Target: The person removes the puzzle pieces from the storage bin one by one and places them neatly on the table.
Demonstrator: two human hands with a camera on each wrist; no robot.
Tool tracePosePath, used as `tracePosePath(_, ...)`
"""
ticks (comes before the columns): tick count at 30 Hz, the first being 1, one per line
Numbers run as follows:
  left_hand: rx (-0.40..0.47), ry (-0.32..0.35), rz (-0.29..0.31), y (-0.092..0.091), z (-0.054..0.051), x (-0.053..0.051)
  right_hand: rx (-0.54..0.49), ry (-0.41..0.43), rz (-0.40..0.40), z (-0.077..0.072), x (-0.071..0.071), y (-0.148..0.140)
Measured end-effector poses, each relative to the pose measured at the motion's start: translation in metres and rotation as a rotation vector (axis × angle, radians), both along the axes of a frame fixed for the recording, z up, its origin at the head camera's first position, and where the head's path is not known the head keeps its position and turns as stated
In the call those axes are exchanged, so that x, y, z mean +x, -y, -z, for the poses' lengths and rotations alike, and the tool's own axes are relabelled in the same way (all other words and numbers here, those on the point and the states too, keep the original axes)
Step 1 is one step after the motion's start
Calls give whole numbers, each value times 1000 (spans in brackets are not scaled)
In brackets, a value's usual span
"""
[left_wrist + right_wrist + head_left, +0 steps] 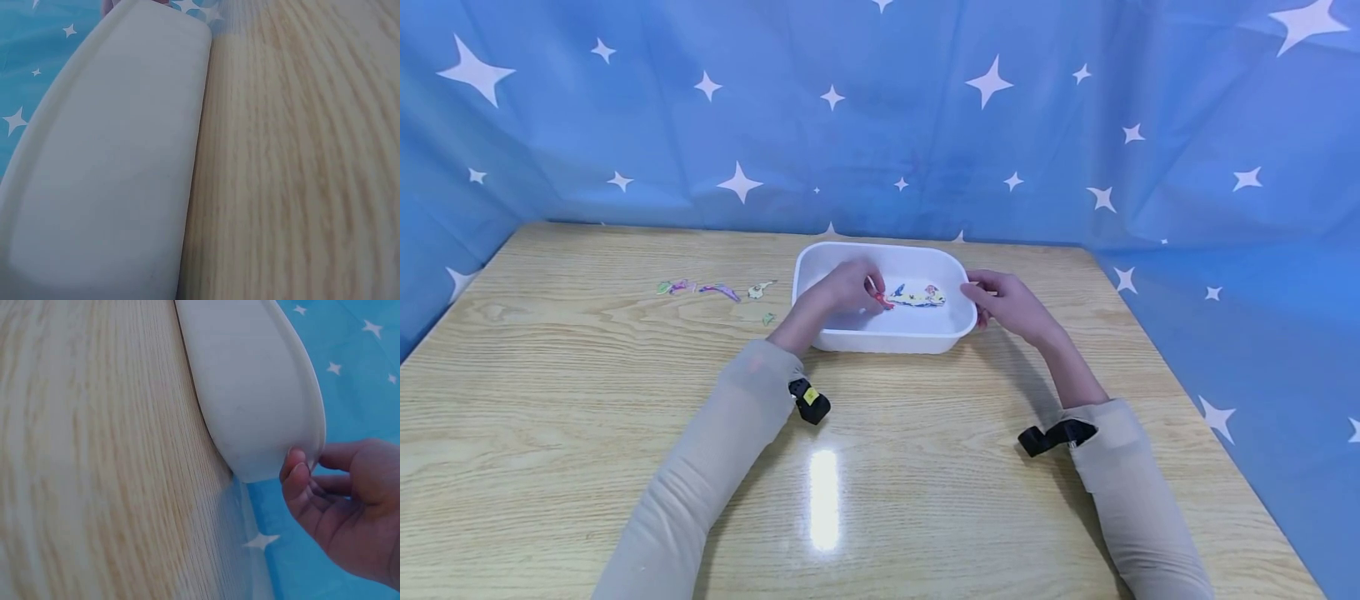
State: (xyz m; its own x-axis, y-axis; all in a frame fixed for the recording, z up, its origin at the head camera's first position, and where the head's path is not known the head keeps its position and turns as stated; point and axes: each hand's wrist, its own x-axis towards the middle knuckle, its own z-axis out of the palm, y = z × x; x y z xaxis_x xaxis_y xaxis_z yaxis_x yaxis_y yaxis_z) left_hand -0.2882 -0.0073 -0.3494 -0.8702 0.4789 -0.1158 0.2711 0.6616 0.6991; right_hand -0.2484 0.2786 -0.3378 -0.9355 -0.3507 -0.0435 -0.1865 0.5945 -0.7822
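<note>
Reaching into a white, round-cornered plastic tub (887, 342), the left hand (848, 287) pinches a small, flat red piece (886, 302) inside it; the right hand (1009, 305) holds the tub's right end, thumb and fingers curled. The piece looks light, thin and probably bendable, best gripped by its edge.
</note>
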Motion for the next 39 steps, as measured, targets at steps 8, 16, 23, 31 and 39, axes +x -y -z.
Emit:
tracePosePath(8, 25, 40, -46, 2, -1, 4, -1, 2, 2, -1, 1, 0)
tracePosePath(16, 63, 32, -51, 2, 0, 4, -5, 10, 2, -1, 2, 0)
tracePosePath(23, 110, 48, -44, 2, -2, 6, 2, 2, 3, 0, 1, 0)
tracePosePath(31, 195, 29, -36, 7, -10, 14, 9, 1, 7, 1, 0, 0)
tracePosePath(39, 387, -4, -47, 18, -14, 21, 2, 0, 6, 0, 0, 1)
